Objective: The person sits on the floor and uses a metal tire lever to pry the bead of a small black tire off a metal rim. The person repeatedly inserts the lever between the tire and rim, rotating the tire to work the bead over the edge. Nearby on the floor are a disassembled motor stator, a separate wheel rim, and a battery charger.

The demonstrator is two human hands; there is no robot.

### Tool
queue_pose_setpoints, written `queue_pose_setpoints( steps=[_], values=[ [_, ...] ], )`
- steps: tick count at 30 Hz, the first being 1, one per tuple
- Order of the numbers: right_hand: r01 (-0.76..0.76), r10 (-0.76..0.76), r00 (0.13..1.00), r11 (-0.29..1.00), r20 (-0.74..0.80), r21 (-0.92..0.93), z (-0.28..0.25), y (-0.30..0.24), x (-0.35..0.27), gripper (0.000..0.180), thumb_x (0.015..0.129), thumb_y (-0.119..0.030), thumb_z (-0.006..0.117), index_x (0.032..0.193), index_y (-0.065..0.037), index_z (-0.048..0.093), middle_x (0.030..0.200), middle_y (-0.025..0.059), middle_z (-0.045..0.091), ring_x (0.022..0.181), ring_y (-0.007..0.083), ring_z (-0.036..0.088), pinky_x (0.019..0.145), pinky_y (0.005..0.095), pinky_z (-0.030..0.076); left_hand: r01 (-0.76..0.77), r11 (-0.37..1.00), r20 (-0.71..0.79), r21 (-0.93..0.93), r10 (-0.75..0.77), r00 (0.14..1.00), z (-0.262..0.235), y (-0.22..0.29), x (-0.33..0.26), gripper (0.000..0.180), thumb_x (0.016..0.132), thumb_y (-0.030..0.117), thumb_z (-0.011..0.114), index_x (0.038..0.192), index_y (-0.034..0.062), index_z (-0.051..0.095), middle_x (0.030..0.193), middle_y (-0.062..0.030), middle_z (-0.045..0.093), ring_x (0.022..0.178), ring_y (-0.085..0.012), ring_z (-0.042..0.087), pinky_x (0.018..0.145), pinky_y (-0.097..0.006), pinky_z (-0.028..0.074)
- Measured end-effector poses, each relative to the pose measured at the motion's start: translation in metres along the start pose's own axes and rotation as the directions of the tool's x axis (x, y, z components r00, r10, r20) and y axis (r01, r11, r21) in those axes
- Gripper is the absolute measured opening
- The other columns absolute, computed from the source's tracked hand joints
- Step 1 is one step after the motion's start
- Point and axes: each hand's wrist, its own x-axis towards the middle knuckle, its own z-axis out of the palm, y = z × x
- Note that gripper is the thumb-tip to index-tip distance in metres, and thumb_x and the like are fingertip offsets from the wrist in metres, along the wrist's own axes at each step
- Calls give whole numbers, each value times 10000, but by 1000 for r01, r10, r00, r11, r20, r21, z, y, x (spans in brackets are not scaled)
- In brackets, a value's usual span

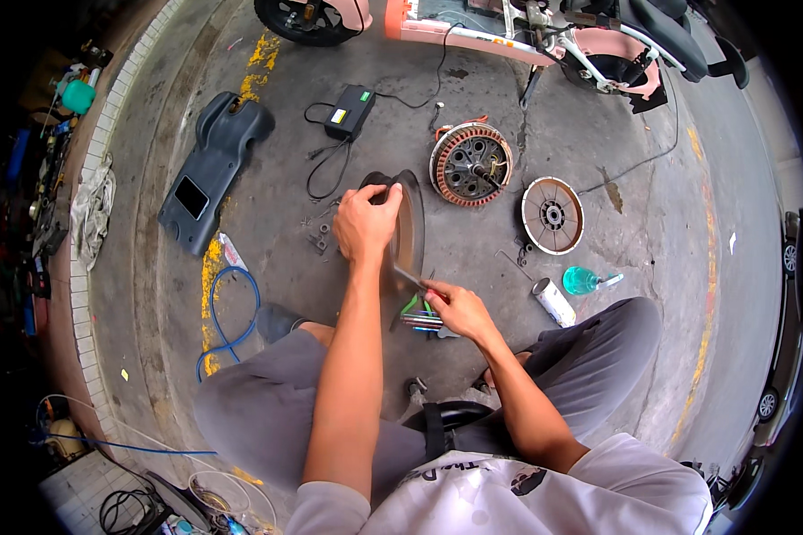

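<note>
A dark wheel rim (409, 209) stands on edge on the ground between my knees. My left hand (366, 223) is closed over its upper left edge, thumb toward the top. Closed around a red handle, my right hand (459, 310) holds a flat-bladed scraper-like tool (407, 274), its metal blade at the rim's lower inner side. Whether the blade touches the rim I cannot tell. Beyond the rim lies a motor stator (473, 165) with copper windings and a shaft. Right of that is a round metal hub cover (553, 216). Green-handled tools (419, 316) lie just below the rim.
A pink electric scooter (500, 40) stands at the far side. A black charger (350, 111) with cables and a grey moulded board (210, 178) are left; loose fasteners (319, 236) lie nearer. On the right are a green bottle (582, 281) and white can (555, 303). A blue hose (257, 308) curls left.
</note>
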Motion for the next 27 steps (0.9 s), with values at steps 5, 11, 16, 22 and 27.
queue_pose_setpoints(
  steps=[5, 11, 16, 22, 27],
  values=[
    [-92, 72, 991, 979, -116, -179, 11, -11, -5, 387, 1061, -332, 548, 1404, -280, 721, 1165, 194, 781, 1162, 442, 708, 995, 534, 561, 41, 999, -12, 2, -41, 999, -5, -1, -7, 423, 875, 532, 790, 1069, 164, 865, 1143, -145, 784, 1090, -390, 731, 929, -487, 564],
    [-66, 54, 981, 996, -189, -61, 6, 27, 58, 380, 1053, -382, 599, 1381, -248, 735, 1141, 227, 776, 1154, 456, 709, 979, 532, 562, 40, 998, -80, -43, -43, 996, 0, -8, -16, 402, 887, 538, 789, 1066, 185, 862, 1121, -128, 776, 1072, -385, 727, 924, -486, 562],
    [-39, 42, 998, 998, -49, 55, 18, 27, -12, 392, 1070, -379, 562, 1388, -214, 723, 1196, 269, 752, 1167, 493, 690, 1013, 551, 542, 34, 997, -90, -73, -41, 995, -10, -22, -17, 384, 883, 525, 800, 1052, 186, 866, 1125, -113, 778, 1083, -376, 725, 926, -490, 559],
    [-94, 65, 983, 981, -171, -169, 26, -12, 45, 371, 1070, -334, 517, 1321, -167, 734, 1185, 273, 747, 1127, 516, 689, 974, 600, 547, -13, 997, -87, -74, 6, 996, 0, -17, -26, 393, 884, 531, 794, 1058, 186, 864, 1116, -110, 779, 1047, -371, 731, 895, -473, 560],
    [43, -71, 986, 983, -152, -178, -9, -67, 16, 370, 1053, -287, 523, 1332, -191, 746, 1097, 258, 768, 1054, 498, 721, 935, 586, 568, -14, 1000, -110, -23, 12, 994, -6, -26, -20, 395, 885, 519, 794, 1075, 180, 860, 1118, -110, 781, 1060, -369, 732, 911, -470, 564]
  ],
)
